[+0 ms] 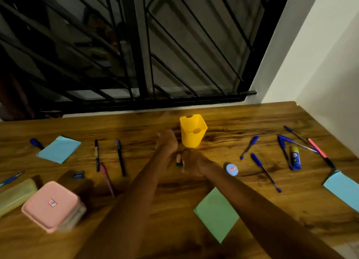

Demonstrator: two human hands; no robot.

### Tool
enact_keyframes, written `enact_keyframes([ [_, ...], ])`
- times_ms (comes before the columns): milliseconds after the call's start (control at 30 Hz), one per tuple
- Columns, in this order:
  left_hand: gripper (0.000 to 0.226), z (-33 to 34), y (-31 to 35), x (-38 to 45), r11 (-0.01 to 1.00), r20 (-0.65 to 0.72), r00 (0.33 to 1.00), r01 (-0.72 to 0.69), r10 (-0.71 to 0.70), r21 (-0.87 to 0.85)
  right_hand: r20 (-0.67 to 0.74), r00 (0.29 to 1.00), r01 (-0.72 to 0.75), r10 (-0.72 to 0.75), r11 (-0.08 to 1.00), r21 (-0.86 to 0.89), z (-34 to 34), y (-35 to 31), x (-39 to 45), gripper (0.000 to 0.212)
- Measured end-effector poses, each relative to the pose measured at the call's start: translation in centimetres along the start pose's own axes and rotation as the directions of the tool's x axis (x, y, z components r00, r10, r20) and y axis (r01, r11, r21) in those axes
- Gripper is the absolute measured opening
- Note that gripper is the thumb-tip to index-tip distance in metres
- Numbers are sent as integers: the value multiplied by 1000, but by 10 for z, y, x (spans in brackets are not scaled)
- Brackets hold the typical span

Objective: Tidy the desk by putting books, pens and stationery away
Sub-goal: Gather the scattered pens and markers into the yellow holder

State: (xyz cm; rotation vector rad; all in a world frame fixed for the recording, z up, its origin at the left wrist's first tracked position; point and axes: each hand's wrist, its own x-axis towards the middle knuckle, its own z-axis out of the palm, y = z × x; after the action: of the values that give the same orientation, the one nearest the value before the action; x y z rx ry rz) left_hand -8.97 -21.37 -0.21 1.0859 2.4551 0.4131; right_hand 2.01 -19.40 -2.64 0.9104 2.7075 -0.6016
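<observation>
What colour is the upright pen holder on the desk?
Yellow; the pen holder shows clearly in the head view.

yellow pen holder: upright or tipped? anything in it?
Upright: the yellow pen holder stands on its base on the desk, open mouth up. What shows of its inside looks empty; the bottom is hidden.

- yellow plastic pen cup (193, 131): upright, counter centre-back
- blue ballpoint pens (265, 172): lying scattered, right
- green paper pad (216, 214): flat, front
- pink lidded plastic box (51, 206): front left

Probably a home study corner: a wooden desk (252, 122) beneath a barred window (136, 44), strewn with stationery.
</observation>
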Motion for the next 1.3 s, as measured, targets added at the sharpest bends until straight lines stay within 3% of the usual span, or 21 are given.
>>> enact_keyframes([
  [100,36,-42,32,8,970,-122,991,-86,59,-227,10,999,-44,43,977,210,-20,0,-2,31],
  [200,35,-82,61,14,868,-248,957,-246,148,-432,-135,982,-42,134,845,533,-66,10,-4,14],
  [267,30,-96,76,17,753,-293,939,-324,181,-573,-228,948,-15,221,748,663,-104,18,-8,27],
  [333,30,-96,86,17,710,-296,937,-337,188,-618,-334,893,18,300,719,695,-128,26,-9,30],
  [400,34,-83,88,19,736,-299,933,-346,201,-582,-423,837,39,346,734,678,-134,32,-2,31],
  [467,36,-67,84,22,813,-329,922,-348,206,-466,-475,817,-15,328,834,551,-129,37,10,26],
  [533,36,-50,79,24,875,-341,914,-338,218,-346,-456,854,-88,248,935,344,-123,41,21,17],
  [633,31,-31,74,29,909,-297,915,-346,273,-232,-346,927,-125,146,989,84,-117,39,27,13],
  [833,30,-15,64,43,963,-255,929,-249,267,103,-201,978,-70,46,991,-112,-99,37,33,20],
  [900,28,-12,61,44,967,-287,926,-214,245,136,-213,976,-70,44,991,-115,-99,38,33,19],
  [967,34,-12,64,40,966,-357,898,-233,257,108,-270,961,-64,62,998,0,-102,43,34,15],
  [1100,43,-4,90,23,919,-521,762,-367,385,143,-431,871,-104,236,946,308,-121,74,13,15],
  [1200,34,9,120,6,862,-545,690,-487,477,138,-410,795,-305,447,879,367,-120,114,-15,9],
  [1233,30,16,131,-1,847,-496,709,-520,501,112,-372,766,-412,525,844,343,-115,128,-25,12],
  [1300,24,38,150,-12,852,-318,814,-522,486,-36,-259,734,-559,628,775,296,-102,150,-45,27],
])
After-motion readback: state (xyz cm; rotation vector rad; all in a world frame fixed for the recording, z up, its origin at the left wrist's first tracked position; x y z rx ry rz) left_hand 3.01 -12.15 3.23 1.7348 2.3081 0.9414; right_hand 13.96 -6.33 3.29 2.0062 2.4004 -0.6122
